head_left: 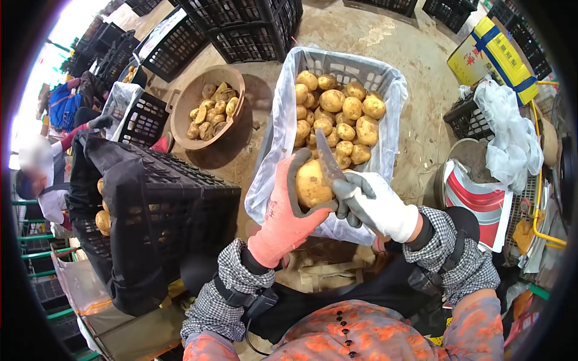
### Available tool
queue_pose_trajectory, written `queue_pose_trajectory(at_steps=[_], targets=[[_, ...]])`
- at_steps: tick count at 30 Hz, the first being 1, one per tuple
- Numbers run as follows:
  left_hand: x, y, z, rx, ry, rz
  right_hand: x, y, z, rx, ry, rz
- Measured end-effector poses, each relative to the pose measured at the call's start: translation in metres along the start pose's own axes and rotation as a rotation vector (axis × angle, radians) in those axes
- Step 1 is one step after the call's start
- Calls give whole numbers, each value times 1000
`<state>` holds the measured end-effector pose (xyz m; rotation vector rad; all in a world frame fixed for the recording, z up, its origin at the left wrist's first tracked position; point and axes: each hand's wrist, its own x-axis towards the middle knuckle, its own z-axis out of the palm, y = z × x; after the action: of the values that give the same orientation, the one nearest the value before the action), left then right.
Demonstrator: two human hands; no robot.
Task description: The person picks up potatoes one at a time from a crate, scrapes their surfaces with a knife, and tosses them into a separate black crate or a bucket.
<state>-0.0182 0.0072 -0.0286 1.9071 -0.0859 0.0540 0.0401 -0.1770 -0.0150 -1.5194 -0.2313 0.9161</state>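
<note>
My left hand (289, 210), in a pink glove with a grey palm, is wrapped round a large yellow potato (313, 184). In my right hand (376, 204), gloved in white and grey, is a knife (327, 155); its blade points up and lies against the potato's right side. Both hands are above the near end of a crate (396, 96) lined with clear plastic, where several potatoes (332, 101) are piled. Left of this crate, a round brown basin (180, 123) holds more potatoes (208, 115), some of them dark or cut.
A black crate (198, 198) draped in dark cloth stands at the left, and a co-worker (51, 186) sits beyond it. Stacked black crates (253, 33) rise behind the basin. At the right are a yellow box (503, 57), plastic bags (509, 132) and a red-and-white sack (475, 201).
</note>
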Motion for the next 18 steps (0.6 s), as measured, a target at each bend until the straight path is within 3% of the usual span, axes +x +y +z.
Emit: queue_pose_trajectory(at_steps=[1, 3, 4, 6, 9, 11, 13, 15, 18], targets=[[-2, -1, 1, -3, -2, -3, 1, 1, -1, 1, 1, 4], [-4, -3, 2, -127, -2, -83, 3, -1, -4, -366, -39, -263], [-3, 1, 2, -125, -4, -81, -3, -8, -3, -107, -69, 13], [0, 12, 1, -666, 29, -272, -1, -6, -4, -56, -16, -13], [-3, 2, 3, -519, 46, -179, 1, -5, -7, -127, 6, 7], [-6, -6, 2, -461, 13, -235, 3, 1, -8, -537, -42, -349], [-7, -6, 1, -400, -28, -291, -1, 2, -9, -499, -95, -244], [-4, -2, -2, -805, 4, -273, -3, 10, -5, 212, 33, -69], [-2, -6, -1, -792, -33, -291, 0, 9, -4, 183, 15, -30]])
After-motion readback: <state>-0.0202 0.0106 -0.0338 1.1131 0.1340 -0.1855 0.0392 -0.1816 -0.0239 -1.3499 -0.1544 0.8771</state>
